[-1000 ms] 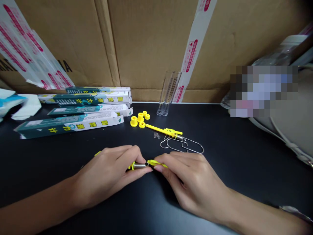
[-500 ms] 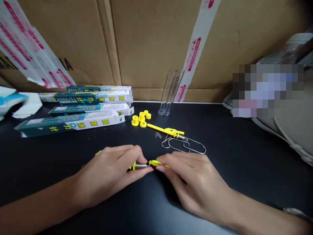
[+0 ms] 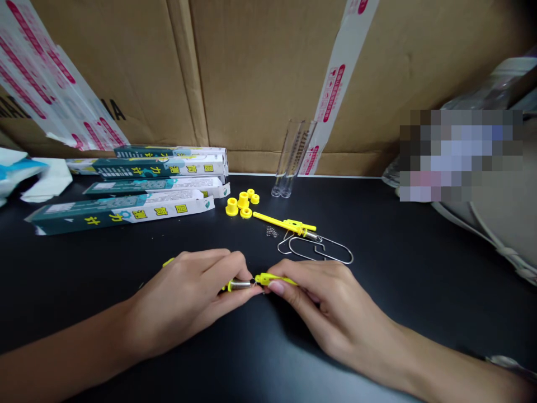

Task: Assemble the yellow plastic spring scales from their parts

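My left hand (image 3: 197,294) is closed around a coil spring (image 3: 240,285) whose near end sits in a yellow plastic piece; most of that piece is hidden by the fingers. Between thumb and finger, my right hand (image 3: 331,313) pinches a flat yellow plastic part (image 3: 268,279). The spring's wire end meets or nearly touches the tip of the yellow part; I cannot tell whether they are hooked. Beyond the hands lie a yellow rod (image 3: 272,220), bent metal hooks (image 3: 342,251) and a few small springs (image 3: 272,231).
Several yellow caps (image 3: 231,207) stand near printed slim boxes (image 3: 126,211) on the left. Two clear tubes (image 3: 282,168) stand upright before a cardboard box (image 3: 251,73). A grey bag (image 3: 495,207) is at the right, on the black table (image 3: 390,252).
My right hand has rolled slightly, so its thumbnail and more of the yellow part show. My left hand has barely moved.
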The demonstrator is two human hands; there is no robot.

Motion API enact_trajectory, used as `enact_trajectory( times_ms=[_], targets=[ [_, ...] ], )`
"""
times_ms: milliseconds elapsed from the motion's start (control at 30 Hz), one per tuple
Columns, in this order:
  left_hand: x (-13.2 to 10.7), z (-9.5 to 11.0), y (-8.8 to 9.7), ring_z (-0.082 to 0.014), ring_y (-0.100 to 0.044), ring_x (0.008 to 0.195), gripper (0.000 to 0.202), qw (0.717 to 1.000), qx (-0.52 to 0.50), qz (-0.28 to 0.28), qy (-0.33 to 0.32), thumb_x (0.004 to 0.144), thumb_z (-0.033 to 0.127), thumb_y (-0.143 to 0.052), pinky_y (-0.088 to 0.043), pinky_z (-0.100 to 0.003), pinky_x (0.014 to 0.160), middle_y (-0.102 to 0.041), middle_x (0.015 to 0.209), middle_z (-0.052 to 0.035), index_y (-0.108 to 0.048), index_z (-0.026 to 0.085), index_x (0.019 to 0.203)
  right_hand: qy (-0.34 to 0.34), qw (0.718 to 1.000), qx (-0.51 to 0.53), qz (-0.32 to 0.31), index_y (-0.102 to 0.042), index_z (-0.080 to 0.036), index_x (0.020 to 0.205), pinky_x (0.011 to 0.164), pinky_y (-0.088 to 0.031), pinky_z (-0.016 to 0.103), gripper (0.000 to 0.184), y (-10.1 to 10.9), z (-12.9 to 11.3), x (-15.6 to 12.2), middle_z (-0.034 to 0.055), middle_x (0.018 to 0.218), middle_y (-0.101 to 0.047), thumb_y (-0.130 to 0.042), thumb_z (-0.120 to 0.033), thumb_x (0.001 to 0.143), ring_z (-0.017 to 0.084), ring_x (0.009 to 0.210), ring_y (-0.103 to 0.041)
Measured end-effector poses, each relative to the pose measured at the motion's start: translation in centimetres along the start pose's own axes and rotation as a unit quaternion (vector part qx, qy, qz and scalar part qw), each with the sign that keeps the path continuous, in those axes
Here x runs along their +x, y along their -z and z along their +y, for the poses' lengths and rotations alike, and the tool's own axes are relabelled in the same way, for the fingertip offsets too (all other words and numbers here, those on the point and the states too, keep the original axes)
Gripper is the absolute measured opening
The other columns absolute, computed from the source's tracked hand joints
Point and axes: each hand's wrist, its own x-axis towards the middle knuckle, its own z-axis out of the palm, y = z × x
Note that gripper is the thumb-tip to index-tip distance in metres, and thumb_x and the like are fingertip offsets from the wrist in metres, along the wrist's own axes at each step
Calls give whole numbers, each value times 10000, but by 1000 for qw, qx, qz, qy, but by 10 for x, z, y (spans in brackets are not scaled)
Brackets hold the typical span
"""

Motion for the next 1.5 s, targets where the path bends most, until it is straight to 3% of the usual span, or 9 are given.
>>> enact_trajectory(
  times_ms=[267, 500, 700, 933, 1133, 1500],
  targets=[
    [-1, 0, 0, -68, -588, 634, 155, 1000, -28, 6, -2, 968, 282, -601, -363, -175, 550, -617, 756, 87, -534, 219, 843, -2, 1000, -3, -11, -599, -184, 898, 612, -387, 268, 243, 0, 1, 1, -7, 719, -605, -404, -213, 1040, 125, 616, -525],
    [-1, -2, -1, -86, -585, 641, 191, 1000, -22, -22, -1, 995, 307, -548, -357, -203, 572, -606, 744, 70, -528, 218, 828, 22, 999, -35, -1, -600, -175, 903, 604, -387, 279, 249, -2, 2, -1, 10, 719, -619, -392, -199, 1038, 142, 623, -542],
    [-2, -1, -3, -107, -548, 580, 287, 999, 40, -31, -16, 1031, 337, -458, -344, -232, 544, -555, 685, 44, -521, 208, 783, 40, 997, -65, 8, -591, -163, 868, 590, -387, 289, 255, -3, 2, 0, 22, 700, -614, -388, -163, 1023, 153, 605, -536],
    [0, 7, 4, -127, -582, 589, 346, 993, 100, -33, -44, 1062, 330, -369, -398, -222, 533, -608, 709, 13, -594, 205, 830, 28, 997, -77, -13, -582, -163, 858, 575, -379, 295, 274, -4, 1, -1, 15, 674, -582, -362, -160, 1022, 155, 579, -507],
    [0, 12, 6, -140, -543, 541, 399, 984, 149, -1, -96, 1070, 272, -330, -421, -228, 493, -582, 654, 6, -598, 205, 782, -12, 998, -56, -24, -587, -181, 879, 585, -389, 292, 289, -6, -2, -3, 14, 679, -584, -347, -207, 1038, 156, 585, -525],
    [5, 17, 5, -147, -507, 454, 446, 961, 203, 97, -160, 1076, 203, -297, -325, -290, 376, -535, 569, 23, -526, 204, 693, -74, 996, 15, -48, -586, -201, 871, 595, -365, 273, 321, -1, -4, 2, -29, 677, -558, -357, -316, 1064, 124, 586, -494]
  ],
)
